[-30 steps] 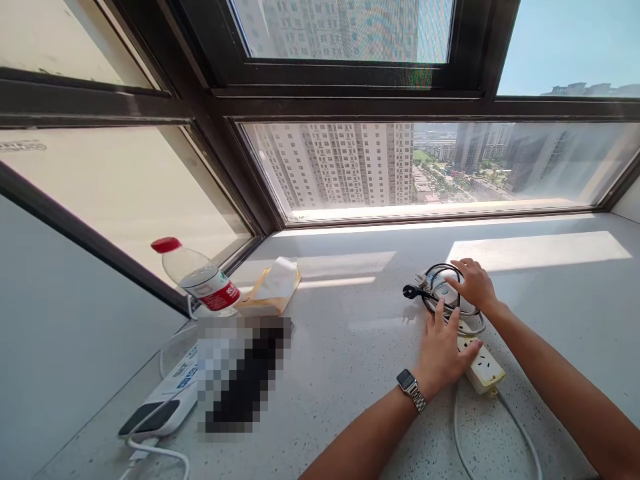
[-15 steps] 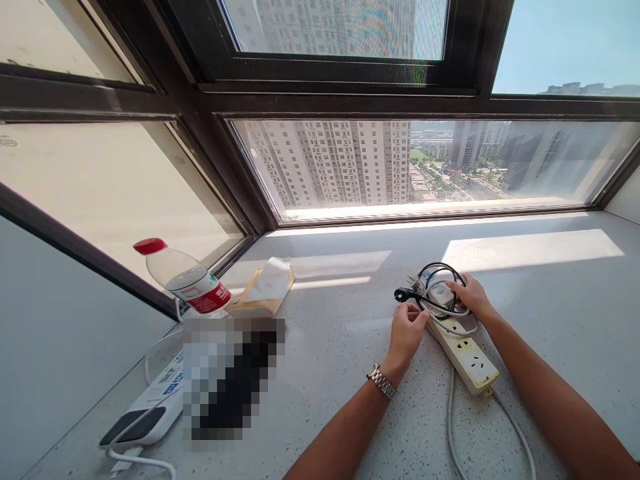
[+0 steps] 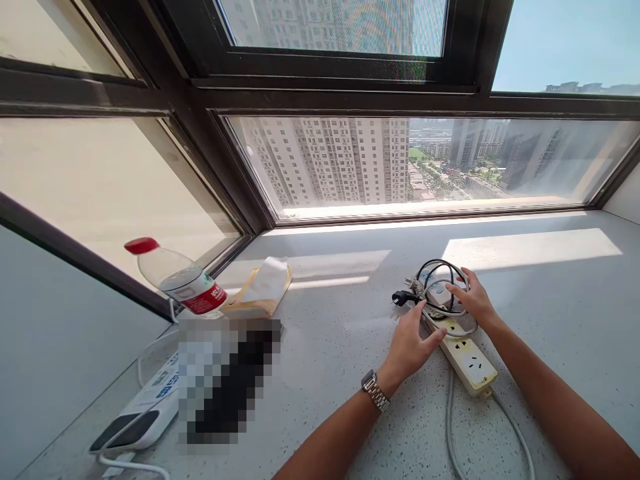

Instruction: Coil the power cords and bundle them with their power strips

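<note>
A cream power strip (image 3: 469, 363) lies slantwise on the pale speckled sill. On its far end rests a coil of black and grey cables (image 3: 440, 310), with a black plug (image 3: 401, 298) and a metal-pronged plug (image 3: 413, 285) at the coil's left side. My left hand (image 3: 411, 341), a metal-banded watch on its wrist, is just left of the strip; thumb and forefinger are spread near the coil's lower edge, gripping nothing visible. At the coil's right side my right hand (image 3: 476, 300) has its thumb and fingers around the loops.
To the left, a red-capped bottle (image 3: 180, 280) leans beside a tissue pack (image 3: 257, 290). In front of them are a blurred-out dark object (image 3: 233, 380) and a white device (image 3: 145, 407) with a white cable. Dark window frames (image 3: 340, 103) border the sill. A grey cord (image 3: 517, 427) runs toward me.
My left hand has let go of its pinch by the coil, and its thumb and forefinger have spread apart. My right hand stays at the loops, its fingers slightly wider. The view has shifted slightly.
</note>
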